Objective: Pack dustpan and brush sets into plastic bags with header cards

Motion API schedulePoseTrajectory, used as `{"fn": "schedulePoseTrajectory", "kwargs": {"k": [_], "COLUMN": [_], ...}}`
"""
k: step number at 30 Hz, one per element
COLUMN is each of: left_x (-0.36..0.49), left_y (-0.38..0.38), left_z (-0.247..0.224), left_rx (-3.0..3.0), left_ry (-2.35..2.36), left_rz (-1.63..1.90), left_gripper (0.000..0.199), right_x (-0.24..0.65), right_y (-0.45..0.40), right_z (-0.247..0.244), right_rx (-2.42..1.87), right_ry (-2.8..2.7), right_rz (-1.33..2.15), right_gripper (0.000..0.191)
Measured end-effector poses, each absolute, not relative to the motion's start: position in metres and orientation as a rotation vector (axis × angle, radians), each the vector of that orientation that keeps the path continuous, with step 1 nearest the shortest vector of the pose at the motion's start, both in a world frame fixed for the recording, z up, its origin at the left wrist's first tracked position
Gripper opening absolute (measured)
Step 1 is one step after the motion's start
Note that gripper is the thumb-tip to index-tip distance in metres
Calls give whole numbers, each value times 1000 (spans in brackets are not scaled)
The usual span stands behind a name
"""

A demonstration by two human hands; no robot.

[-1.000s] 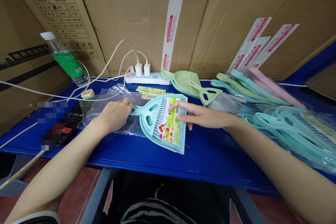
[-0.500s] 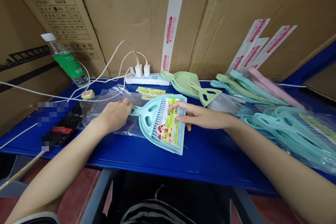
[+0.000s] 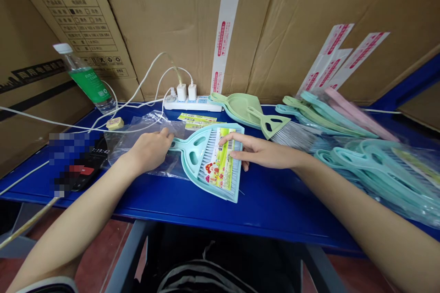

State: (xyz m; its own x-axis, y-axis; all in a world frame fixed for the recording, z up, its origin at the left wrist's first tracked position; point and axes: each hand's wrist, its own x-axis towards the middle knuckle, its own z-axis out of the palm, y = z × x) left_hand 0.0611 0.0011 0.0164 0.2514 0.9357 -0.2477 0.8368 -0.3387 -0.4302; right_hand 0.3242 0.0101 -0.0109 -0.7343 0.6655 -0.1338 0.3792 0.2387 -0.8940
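Note:
A light-blue dustpan (image 3: 194, 178) lies on the table, with a matching hand brush (image 3: 194, 144) nested in it, grey bristles to the right. My left hand (image 3: 153, 149) is closed around their handles. A yellow-green printed label card (image 3: 220, 165) rests over the bristles. My right hand (image 3: 261, 151) reaches in from the right; its thumb and bent index finger press on the card's upper right part, the other fingers curled and partly hidden. A clear plastic bag (image 3: 129, 139) spreads out beneath and behind my left hand.
Green dustpan (image 3: 240, 105) and brush (image 3: 275, 126) lie behind, beside loose label cards (image 3: 199, 120). Bagged sets (image 3: 378, 165) are piled right. A power strip (image 3: 195, 106), white cables, a water bottle (image 3: 87, 82) and a phone (image 3: 89, 165) are behind and left. Cardboard boxes (image 3: 189, 18) wall the back.
The dustpan, brush and card have shifted very slightly to the left. Both hands keep nearly the same place and pose.

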Motion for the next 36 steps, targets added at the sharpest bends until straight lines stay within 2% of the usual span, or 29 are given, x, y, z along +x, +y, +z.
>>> {"fn": "schedulePoseTrajectory", "kwargs": {"k": [16,28,36], "left_x": [60,62,62], "left_y": [1,0,-1], "left_z": [14,15,16], "left_rx": [-2336,-2301,-2297], "left_ry": [-1701,-1684,-1677], "left_rz": [609,691,707], "left_gripper": [47,45,46], "right_x": [324,323,322], "right_y": [10,10,8], "right_z": [-11,-13,-10], "right_rx": [-977,-971,-996], "right_ry": [-2255,-2243,-2256], "right_rz": [1516,1535,1532], "right_gripper": [34,31,40]}}
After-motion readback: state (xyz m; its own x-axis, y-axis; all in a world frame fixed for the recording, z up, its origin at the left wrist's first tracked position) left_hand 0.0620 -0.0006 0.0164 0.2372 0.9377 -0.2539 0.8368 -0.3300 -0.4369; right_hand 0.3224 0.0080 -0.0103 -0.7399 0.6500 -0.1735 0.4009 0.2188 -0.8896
